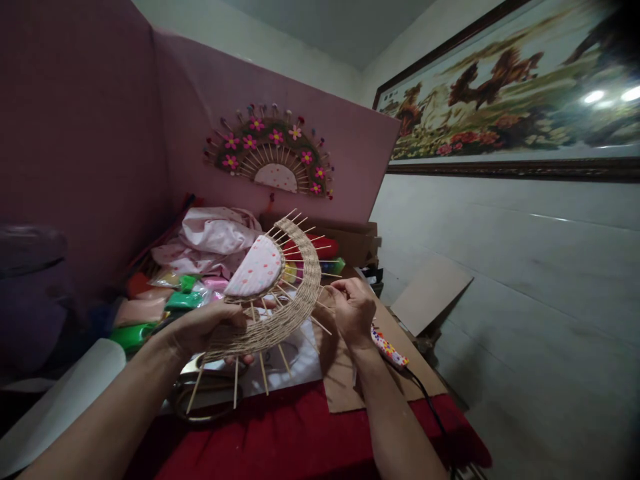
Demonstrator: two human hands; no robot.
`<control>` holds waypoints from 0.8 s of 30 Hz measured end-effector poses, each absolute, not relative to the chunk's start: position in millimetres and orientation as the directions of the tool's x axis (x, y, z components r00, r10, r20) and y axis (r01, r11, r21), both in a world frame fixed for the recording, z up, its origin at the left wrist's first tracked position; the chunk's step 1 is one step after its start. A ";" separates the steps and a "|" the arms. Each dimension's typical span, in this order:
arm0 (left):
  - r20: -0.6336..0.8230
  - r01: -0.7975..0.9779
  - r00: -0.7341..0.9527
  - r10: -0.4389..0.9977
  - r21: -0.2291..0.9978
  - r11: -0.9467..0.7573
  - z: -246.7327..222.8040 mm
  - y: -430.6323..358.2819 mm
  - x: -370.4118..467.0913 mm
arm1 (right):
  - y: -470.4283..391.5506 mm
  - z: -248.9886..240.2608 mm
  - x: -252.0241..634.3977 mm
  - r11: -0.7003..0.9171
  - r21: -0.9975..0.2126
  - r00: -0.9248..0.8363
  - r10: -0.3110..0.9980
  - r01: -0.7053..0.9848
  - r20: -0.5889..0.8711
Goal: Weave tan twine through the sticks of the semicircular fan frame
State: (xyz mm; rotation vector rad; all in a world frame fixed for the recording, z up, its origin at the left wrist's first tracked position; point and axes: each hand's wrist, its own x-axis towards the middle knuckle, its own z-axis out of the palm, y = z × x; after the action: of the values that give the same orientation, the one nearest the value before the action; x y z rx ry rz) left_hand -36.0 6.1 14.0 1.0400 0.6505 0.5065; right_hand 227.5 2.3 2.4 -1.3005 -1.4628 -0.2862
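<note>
A half-round fan of woven twine (285, 319) on thin wooden sticks is tilted in front of me, with a white, red-spotted fabric half-circle (257, 267) at its centre. My left hand (215, 327) is closed on its lower left part, thumb on top and fingertips showing beneath. At the outer right edge my right hand (354, 308) is closed in a pinch on a thin strand of twine (326, 291) beside the stick ends. Below the fan, partly covered, lie scissors (205, 417) with large loop handles.
A finished flowered fan (275, 150) is pinned to a pink board (350, 147). Left are coloured clay packets (185, 301) and crumpled pink fabric (215, 230). A flower-patterned glue gun (390, 348), its cord trailing, rests on cardboard (345, 390) over red cloth (280, 440).
</note>
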 end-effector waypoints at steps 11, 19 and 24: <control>-0.267 -0.046 0.632 0.728 0.924 0.379 25.0 -3.0 -40.7 | 6.5 7.7 235.5 0.490 -0.532 0.211 0.568 0.690 0.796; -0.212 -0.191 0.641 0.738 0.887 0.421 19.2 2.4 -49.7 | 11.2 6.0 241.1 0.512 -0.753 0.332 0.685 0.414 0.648; -0.194 -0.205 0.647 0.737 0.887 0.414 15.3 2.7 -50.8 | 11.1 7.3 231.9 0.492 -0.851 0.317 0.790 0.183 0.525</control>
State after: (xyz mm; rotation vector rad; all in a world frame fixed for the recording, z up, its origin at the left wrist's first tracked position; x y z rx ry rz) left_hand -50.8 2.7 15.3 0.9722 0.6354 0.6449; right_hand 231.9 11.1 7.3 -1.0144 -1.2129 0.5061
